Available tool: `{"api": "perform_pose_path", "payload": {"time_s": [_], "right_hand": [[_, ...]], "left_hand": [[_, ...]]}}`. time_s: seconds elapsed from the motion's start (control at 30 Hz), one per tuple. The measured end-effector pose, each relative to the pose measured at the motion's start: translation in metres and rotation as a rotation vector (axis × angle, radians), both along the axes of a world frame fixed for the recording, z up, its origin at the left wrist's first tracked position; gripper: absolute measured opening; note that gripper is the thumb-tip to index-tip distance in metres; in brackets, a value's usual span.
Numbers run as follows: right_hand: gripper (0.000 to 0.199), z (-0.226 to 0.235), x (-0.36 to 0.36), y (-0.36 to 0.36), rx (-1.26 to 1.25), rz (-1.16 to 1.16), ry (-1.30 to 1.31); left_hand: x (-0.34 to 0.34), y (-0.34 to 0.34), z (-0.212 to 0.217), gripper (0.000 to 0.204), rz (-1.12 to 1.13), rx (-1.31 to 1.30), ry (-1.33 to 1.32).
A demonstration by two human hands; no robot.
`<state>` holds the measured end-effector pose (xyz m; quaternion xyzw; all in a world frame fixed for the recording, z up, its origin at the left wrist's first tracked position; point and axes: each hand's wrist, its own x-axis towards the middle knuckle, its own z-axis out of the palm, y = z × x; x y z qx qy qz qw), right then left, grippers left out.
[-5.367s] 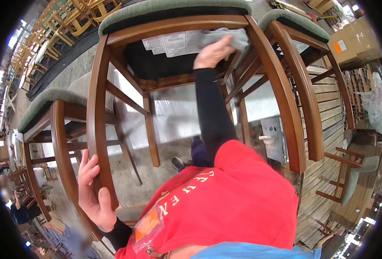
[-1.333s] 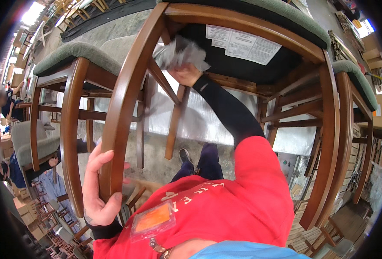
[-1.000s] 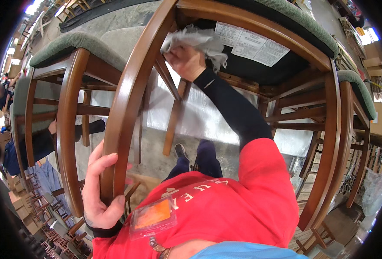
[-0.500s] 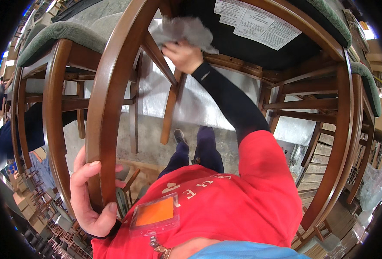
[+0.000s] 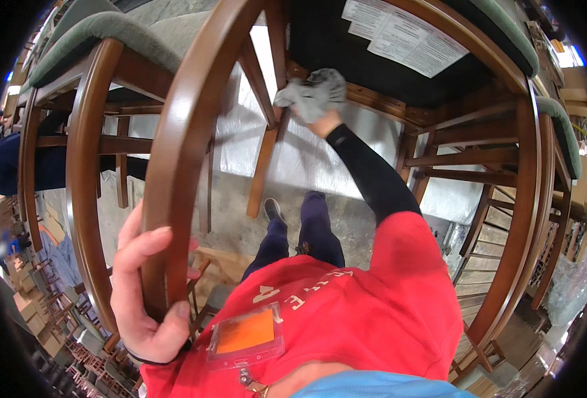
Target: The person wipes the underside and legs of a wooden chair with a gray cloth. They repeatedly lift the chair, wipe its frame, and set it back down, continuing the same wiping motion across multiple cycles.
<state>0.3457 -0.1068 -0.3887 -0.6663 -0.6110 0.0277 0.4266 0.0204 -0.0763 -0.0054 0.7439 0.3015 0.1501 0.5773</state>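
A brown wooden chair (image 5: 186,126) is tipped so that the dark underside of its seat (image 5: 336,40) faces me, with white paper labels (image 5: 409,38) stuck on it. My left hand (image 5: 149,292) is wrapped round the end of the chair's near left leg. A grey cloth (image 5: 317,93) is bunched in my right hand (image 5: 325,123), its fingers largely hidden by it. That hand is reached in between the legs, beside the lower frame rail (image 5: 373,99) and the side stretcher. A black sleeve (image 5: 373,166) covers my right forearm.
More wooden chairs with grey-green padded seats stand close at the left (image 5: 98,73) and right (image 5: 562,132). Silvery wrapping sheet (image 5: 293,156) lies beyond my feet. A person in dark clothing (image 5: 15,162) is partly visible at far left. Crumpled clear plastic (image 5: 569,285) lies at right.
My right hand has moved the cloth down and to the right, off the far left corner and toward the lower frame rail. The left hand keeps its hold on the leg.
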Motion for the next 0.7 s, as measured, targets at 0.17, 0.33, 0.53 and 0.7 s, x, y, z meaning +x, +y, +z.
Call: {"api": "perform_pose_path", "payload": {"time_s": [0.17,0.33,0.53,0.7], "right_hand": [[0.034,0.007,0.036,-0.049,-0.572,-0.313,-0.193],[0.026,-0.001,-0.002,0.014,-0.300,-0.263,-0.234],[0.034,-0.034,0.039,-0.089,-0.372,-0.635,-0.456],[0.036,-0.010,0.059,-0.200,-0.269,-0.919,-0.366]], "left_hand": [[-0.001,0.000,-0.008,0.070,0.033,0.002,-0.022],[0.000,0.005,-0.010,0.070,-0.037,-0.010,-0.068],[-0.015,0.013,-0.008,0.075,-0.092,0.037,-0.004],[-0.014,0.011,-0.005,0.076,-0.091,0.042,0.045]]}}
